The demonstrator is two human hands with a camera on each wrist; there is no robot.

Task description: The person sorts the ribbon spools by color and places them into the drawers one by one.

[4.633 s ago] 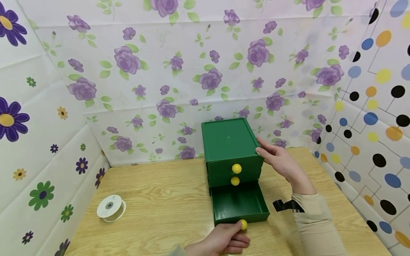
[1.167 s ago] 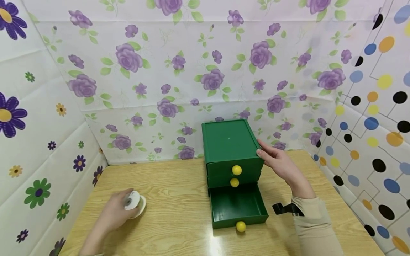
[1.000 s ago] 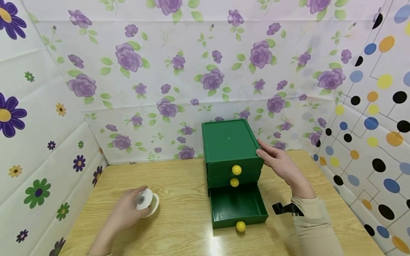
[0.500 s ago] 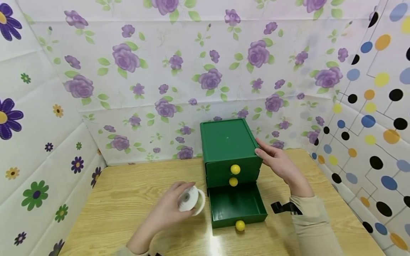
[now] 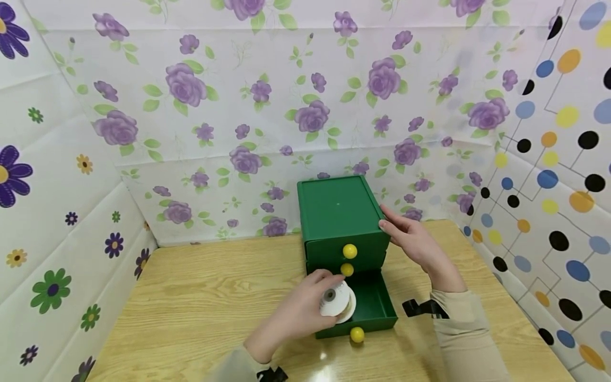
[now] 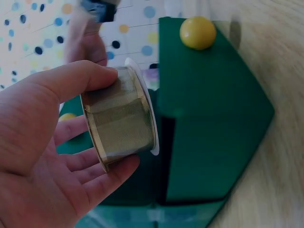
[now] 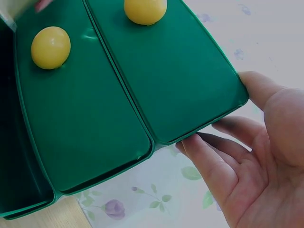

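Note:
My left hand (image 5: 305,305) holds a spool of ribbon (image 5: 335,300) over the pulled-out bottom drawer (image 5: 377,302) of a green drawer cabinet (image 5: 339,207). In the left wrist view, thumb and fingers pinch the spool across its rims, and its sheer gold ribbon (image 6: 121,116) faces the camera. Whether the spool touches the drawer floor cannot be told. My right hand (image 5: 415,241) rests at the cabinet's upper right front edge. In the right wrist view, its thumb touches the top edge and its extended fingers (image 7: 209,164) touch the side wall.
Yellow round knobs sit on the closed upper drawer (image 5: 350,251), the closed middle drawer (image 5: 347,269) and the open one. The wooden table (image 5: 215,297) runs up to a flowered backdrop (image 5: 267,116). A dotted sheet (image 5: 549,212) hangs at the right.
My left hand let go of the bottom drawer's knob, took the spool from the table's left side and carried it right, over the drawer. My right hand stayed at the cabinet.

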